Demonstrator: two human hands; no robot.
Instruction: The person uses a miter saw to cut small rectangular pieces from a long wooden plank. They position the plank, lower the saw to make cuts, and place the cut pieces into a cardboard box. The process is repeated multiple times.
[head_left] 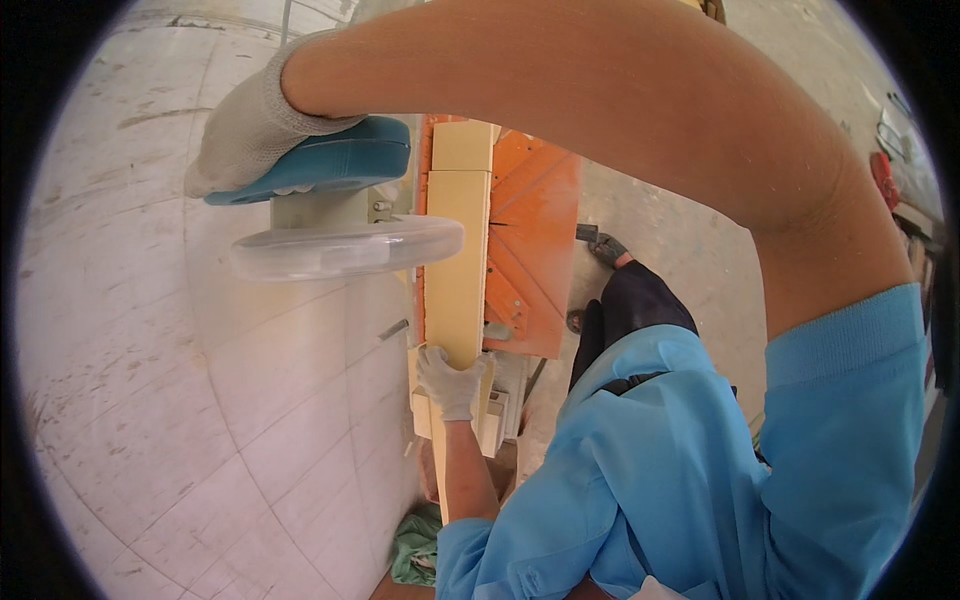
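Observation:
My left hand [450, 383], in a pale knit glove, grips a long cream-yellow board [455, 270] near its lower part, fingers on one edge and thumb toward the other. A thin dark line crosses the board near its far end, marking off a short piece [462, 147]. My right arm arches over the top of the view. The gloved right hand [245, 135] lies over the teal head [340, 160] of a machine, with fingertips curled under its edge. Below that head sits a clear round guard [350, 248]; any blade is hidden.
The board lies along an orange machine table [535, 240] with slanted slots. A tiled pale wall [200, 350] rises at left. More cream pieces [492, 425] lie by my left hand. Green cloth [415, 548] sits at lower left; my dark shoe [606, 250] stands right of the table.

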